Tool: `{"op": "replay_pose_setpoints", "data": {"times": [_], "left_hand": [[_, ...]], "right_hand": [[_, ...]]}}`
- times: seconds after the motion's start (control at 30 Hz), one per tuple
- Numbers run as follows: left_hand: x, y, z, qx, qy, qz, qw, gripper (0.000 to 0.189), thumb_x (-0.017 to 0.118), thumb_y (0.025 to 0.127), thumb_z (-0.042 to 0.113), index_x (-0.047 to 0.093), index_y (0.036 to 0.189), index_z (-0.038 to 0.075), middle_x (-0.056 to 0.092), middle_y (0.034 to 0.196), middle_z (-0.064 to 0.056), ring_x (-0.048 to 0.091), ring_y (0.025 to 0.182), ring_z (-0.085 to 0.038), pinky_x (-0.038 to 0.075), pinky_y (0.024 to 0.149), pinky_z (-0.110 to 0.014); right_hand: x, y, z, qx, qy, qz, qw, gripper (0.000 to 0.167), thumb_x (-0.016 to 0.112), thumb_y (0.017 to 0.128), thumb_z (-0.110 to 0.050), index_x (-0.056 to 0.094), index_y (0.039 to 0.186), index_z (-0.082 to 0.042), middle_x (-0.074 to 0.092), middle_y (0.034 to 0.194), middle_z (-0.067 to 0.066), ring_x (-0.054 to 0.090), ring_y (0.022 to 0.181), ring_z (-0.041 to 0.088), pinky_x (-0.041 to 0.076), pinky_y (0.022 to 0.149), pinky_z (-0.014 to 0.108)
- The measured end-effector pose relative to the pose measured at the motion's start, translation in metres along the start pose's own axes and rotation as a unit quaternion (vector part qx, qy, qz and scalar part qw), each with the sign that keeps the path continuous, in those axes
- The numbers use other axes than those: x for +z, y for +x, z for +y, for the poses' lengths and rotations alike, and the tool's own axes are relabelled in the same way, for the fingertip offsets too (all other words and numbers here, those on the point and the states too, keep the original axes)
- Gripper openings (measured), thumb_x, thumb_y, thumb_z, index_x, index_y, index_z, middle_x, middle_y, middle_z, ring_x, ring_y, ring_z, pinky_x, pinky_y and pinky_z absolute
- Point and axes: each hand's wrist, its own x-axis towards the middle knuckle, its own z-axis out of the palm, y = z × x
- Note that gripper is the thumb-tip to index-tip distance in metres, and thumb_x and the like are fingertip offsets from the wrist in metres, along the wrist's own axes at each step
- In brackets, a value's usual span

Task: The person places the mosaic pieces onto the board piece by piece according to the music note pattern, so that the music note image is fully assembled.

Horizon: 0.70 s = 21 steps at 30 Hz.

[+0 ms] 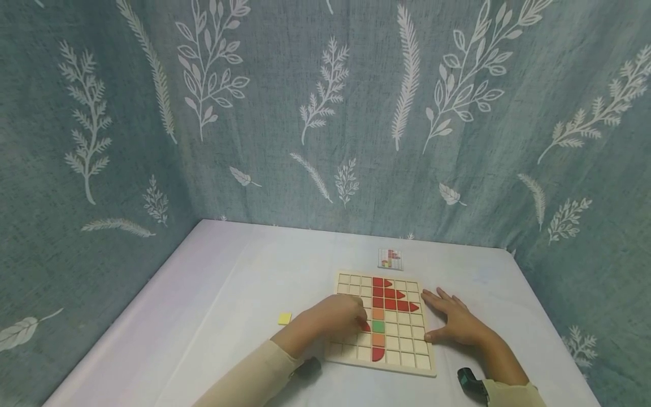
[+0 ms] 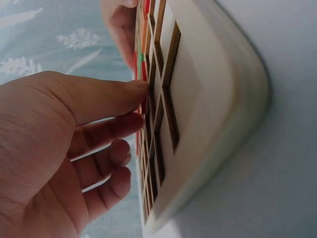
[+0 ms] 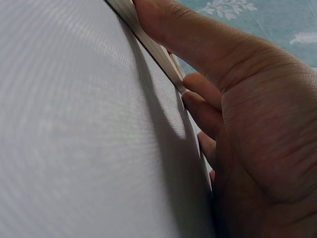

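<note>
A wooden grid board (image 1: 383,368) lies on the white table. My left hand (image 1: 342,317) reaches over its left half, thumb and forefinger pinching a red tile (image 1: 365,325), mostly covered by the fingers. Beside it, one column holds a green tile (image 1: 378,327) between an upper orange tile (image 1: 378,314) and a lower orange tile (image 1: 378,340). Below sits a red rounded tile (image 1: 378,354); above are rows of red tiles (image 1: 390,304) with pointed ends. My right hand (image 1: 452,317), fingers spread, rests at the board's right edge; its thumb (image 3: 163,25) touches the side in the right wrist view.
Behind the board lies a small pattern card (image 1: 390,259) printed with a grid and coloured shapes. One yellow tile (image 1: 285,319) is on the table left of the board. A leaf-patterned curtain (image 1: 325,124) stands around the back and sides.
</note>
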Motion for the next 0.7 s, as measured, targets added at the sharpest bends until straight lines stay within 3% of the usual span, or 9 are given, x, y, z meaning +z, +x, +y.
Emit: {"op": "replay_pose_setpoints", "data": {"times": [0.33, 0.43, 0.57, 0.7], "left_hand": [[-0.017, -0.024, -0.015, -0.045, 0.001, -0.008, 0.999, 0.016, 0.072, 0.086, 0.017, 0.076, 0.102, 0.016, 0.063, 0.089, 0.012, 0.06, 0.083, -0.002, 0.05, 0.079, -0.022], [-0.021, -0.035, -0.024, -0.077, -0.016, -0.004, 0.9969, 0.017, 0.072, 0.087, 0.017, 0.076, 0.103, 0.015, 0.063, 0.09, 0.011, 0.058, 0.081, -0.004, 0.05, 0.079, -0.025], [-0.025, -0.051, -0.038, -0.151, -0.059, -0.013, 0.9866, 0.021, 0.07, 0.087, 0.016, 0.074, 0.108, 0.016, 0.062, 0.094, 0.011, 0.054, 0.078, -0.006, 0.051, 0.076, -0.027], [-0.03, -0.068, -0.054, -0.2, -0.077, -0.019, 0.9766, 0.025, 0.071, 0.084, 0.014, 0.073, 0.109, 0.016, 0.065, 0.102, 0.009, 0.06, 0.091, -0.011, 0.05, 0.085, -0.034]], "right_hand": [[-0.001, -0.002, -0.003, -0.005, -0.004, 0.001, 1.0, 0.114, 0.082, 0.057, -0.06, 0.041, 0.147, -0.004, 0.036, 0.151, 0.018, 0.014, 0.142, 0.045, 0.004, 0.111, 0.06], [-0.001, -0.002, -0.003, -0.002, -0.002, 0.0, 1.0, 0.115, 0.082, 0.056, -0.062, 0.041, 0.147, -0.004, 0.036, 0.151, 0.018, 0.014, 0.142, 0.044, 0.003, 0.111, 0.06], [0.0, -0.002, -0.002, -0.001, -0.003, -0.001, 1.0, 0.115, 0.082, 0.056, -0.062, 0.041, 0.147, -0.005, 0.036, 0.151, 0.018, 0.013, 0.142, 0.044, 0.004, 0.11, 0.061], [0.0, -0.001, -0.001, -0.004, -0.006, -0.002, 1.0, 0.115, 0.082, 0.056, -0.062, 0.041, 0.147, -0.005, 0.035, 0.151, 0.018, 0.013, 0.142, 0.044, 0.004, 0.111, 0.06]]}}
